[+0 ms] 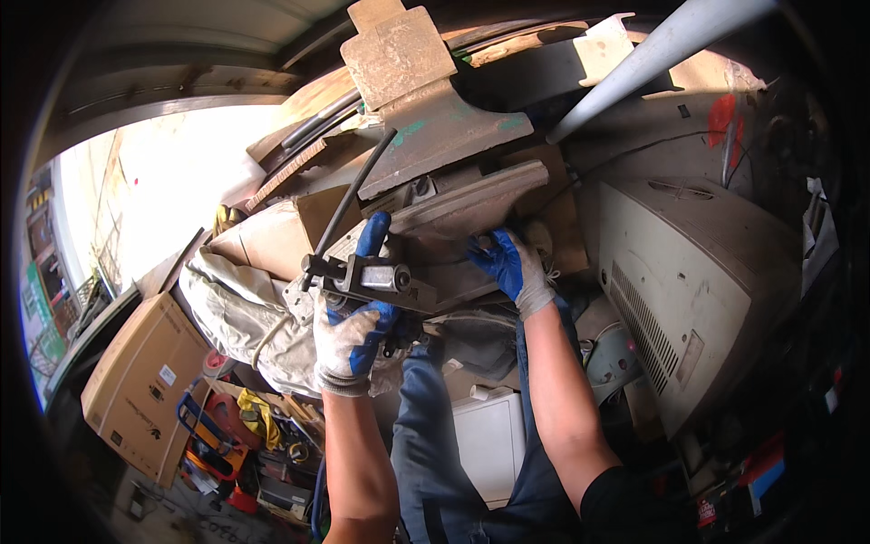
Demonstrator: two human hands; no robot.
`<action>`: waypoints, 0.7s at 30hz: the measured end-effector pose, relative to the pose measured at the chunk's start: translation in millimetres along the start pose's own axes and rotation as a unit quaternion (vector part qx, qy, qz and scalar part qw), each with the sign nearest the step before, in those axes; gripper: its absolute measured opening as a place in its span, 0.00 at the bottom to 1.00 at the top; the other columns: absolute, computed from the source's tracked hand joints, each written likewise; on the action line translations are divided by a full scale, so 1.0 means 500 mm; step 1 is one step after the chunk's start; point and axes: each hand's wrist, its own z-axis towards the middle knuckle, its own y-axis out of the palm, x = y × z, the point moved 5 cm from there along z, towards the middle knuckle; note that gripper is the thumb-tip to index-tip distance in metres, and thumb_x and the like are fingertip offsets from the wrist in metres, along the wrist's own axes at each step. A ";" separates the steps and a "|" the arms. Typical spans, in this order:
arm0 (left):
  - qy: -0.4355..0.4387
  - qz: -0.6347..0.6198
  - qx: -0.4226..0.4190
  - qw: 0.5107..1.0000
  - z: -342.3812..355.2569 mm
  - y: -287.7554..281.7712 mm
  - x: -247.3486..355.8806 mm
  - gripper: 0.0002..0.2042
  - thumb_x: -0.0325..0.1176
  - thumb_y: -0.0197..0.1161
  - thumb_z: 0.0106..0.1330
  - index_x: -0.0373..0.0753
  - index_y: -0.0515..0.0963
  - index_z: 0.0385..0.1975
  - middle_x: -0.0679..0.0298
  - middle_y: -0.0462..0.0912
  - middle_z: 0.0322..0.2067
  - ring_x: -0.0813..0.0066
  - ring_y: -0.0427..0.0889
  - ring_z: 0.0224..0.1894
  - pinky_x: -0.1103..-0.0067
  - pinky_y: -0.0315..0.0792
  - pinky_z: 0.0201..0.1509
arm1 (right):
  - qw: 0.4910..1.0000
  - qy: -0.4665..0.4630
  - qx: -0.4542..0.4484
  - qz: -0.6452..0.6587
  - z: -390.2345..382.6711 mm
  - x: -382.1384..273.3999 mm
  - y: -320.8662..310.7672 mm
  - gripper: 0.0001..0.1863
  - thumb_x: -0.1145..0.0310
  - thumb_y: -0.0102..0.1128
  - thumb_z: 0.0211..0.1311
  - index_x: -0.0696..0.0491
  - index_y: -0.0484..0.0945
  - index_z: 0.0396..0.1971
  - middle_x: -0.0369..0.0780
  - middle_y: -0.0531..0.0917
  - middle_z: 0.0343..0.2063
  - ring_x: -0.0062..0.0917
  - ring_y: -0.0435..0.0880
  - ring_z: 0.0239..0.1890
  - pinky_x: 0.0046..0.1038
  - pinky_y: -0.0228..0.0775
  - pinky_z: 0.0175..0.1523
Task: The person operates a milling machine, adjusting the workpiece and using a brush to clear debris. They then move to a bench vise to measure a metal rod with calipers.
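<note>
Two hands (347, 343) (513, 268), left partly behind metal device (373, 276)

Some room btwn L hand (352, 337) & R hand (512, 270), over the legs (435, 426). Fwd, a big metal block (435, 136) stood in the way; clamp-like tool's (385, 278) long rod (356, 192) stuck up; grey casing (702, 281) blocked R side.

The left hand (349, 340) and right hand (509, 266) wear knit work gloves (330, 343) with blue-coated fingers (373, 236); the knit is whitish, smudged grey, ending in ribbed cuffs (536, 300). Both forearms (358, 453) are bare. The right sleeve (621, 506) is black; the jeans (430, 444) are blue, darker in places.
</note>
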 end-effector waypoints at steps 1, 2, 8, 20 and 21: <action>0.005 0.035 0.004 0.999 0.020 0.020 0.008 0.31 0.19 0.63 0.61 0.29 0.61 0.66 0.62 0.80 0.41 0.80 0.77 0.39 0.82 0.75 0.45 | 0.999 0.014 0.010 0.030 0.009 0.004 0.000 0.16 0.63 0.53 0.68 0.52 0.74 0.52 0.41 0.81 0.43 0.31 0.81 0.44 0.42 0.76 0.54; 0.028 0.111 0.019 0.993 0.027 0.022 0.011 0.31 0.19 0.62 0.61 0.30 0.61 0.66 0.62 0.80 0.40 0.80 0.77 0.38 0.82 0.75 0.44 | 0.998 0.031 0.019 0.059 0.015 -0.001 0.020 0.15 0.61 0.53 0.69 0.52 0.74 0.50 0.41 0.81 0.42 0.31 0.81 0.43 0.42 0.76 0.55; 0.014 -0.040 0.046 0.998 0.040 0.039 -0.020 0.25 0.16 0.58 0.60 0.32 0.68 0.60 0.61 0.81 0.39 0.76 0.80 0.37 0.82 0.76 0.42 | 0.899 0.189 0.029 0.394 -0.010 -0.037 0.100 0.13 0.66 0.58 0.63 0.48 0.74 0.47 0.46 0.80 0.38 0.39 0.79 0.38 0.43 0.77 0.48; 0.011 0.196 0.098 0.976 0.053 0.057 -0.049 0.10 0.19 0.59 0.58 0.34 0.80 0.39 0.64 0.84 0.31 0.78 0.82 0.30 0.82 0.77 0.37 | 0.763 -0.105 -0.060 -0.634 -0.013 -0.133 0.127 0.16 0.75 0.57 0.59 0.55 0.77 0.48 0.41 0.84 0.39 0.29 0.83 0.39 0.32 0.77 0.46; 0.028 0.199 0.092 0.975 0.057 0.064 -0.054 0.06 0.21 0.62 0.57 0.34 0.81 0.34 0.71 0.79 0.25 0.84 0.74 0.27 0.84 0.70 0.32 | 0.813 -0.088 -0.046 -0.574 -0.006 -0.112 0.098 0.16 0.75 0.57 0.58 0.56 0.77 0.47 0.42 0.84 0.39 0.29 0.84 0.40 0.31 0.77 0.45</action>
